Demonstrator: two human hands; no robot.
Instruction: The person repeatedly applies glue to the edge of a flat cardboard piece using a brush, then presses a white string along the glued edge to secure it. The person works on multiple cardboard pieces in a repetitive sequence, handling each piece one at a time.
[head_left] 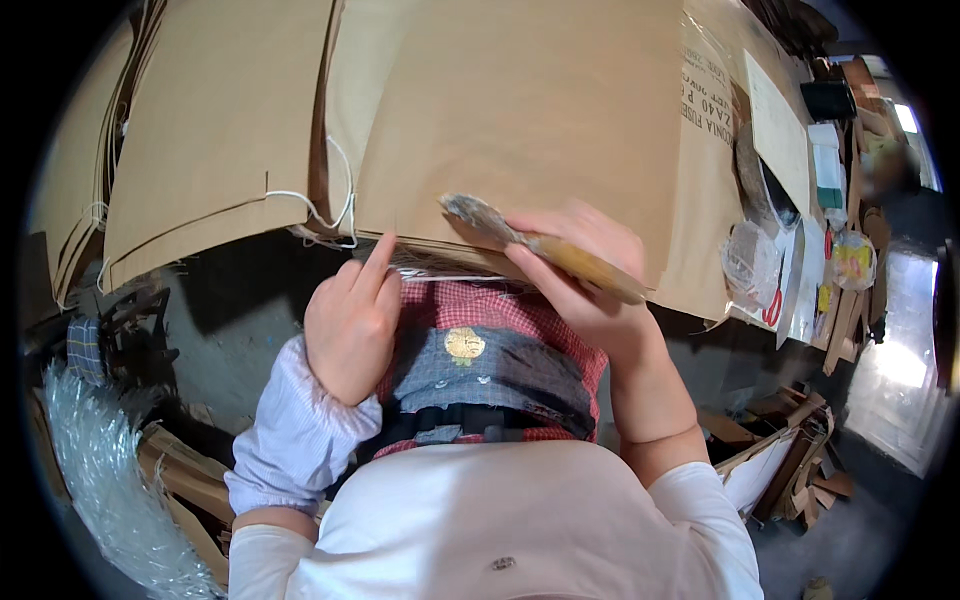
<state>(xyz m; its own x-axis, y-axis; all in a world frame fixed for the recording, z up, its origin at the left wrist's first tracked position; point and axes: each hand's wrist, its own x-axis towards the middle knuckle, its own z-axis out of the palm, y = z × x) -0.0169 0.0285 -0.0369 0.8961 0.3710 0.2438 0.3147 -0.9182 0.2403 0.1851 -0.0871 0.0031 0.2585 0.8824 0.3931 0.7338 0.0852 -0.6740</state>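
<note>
My right hand (590, 258) is closed round a flat wooden-handled tool (590, 268), held slantwise over the near edge of a stack of brown paper sheets (520, 120). The tool's far end is greyish and crusted; its exact kind does not show. At the same near edge, my left hand (355, 315) has its index finger stretched toward the paper and the others partly curled, with nothing visible in it. To the left of that finger, a white cord (345, 185) loops over the edge of a neighbouring brown paper stack (220, 110).
Red-handled scissors (773, 308), a clear plastic cup (750, 258) and white sheets (780, 130) lie at the table's right. Clear plastic strips (110, 490) heap up at lower left. Cardboard pieces (790, 450) stand at lower right.
</note>
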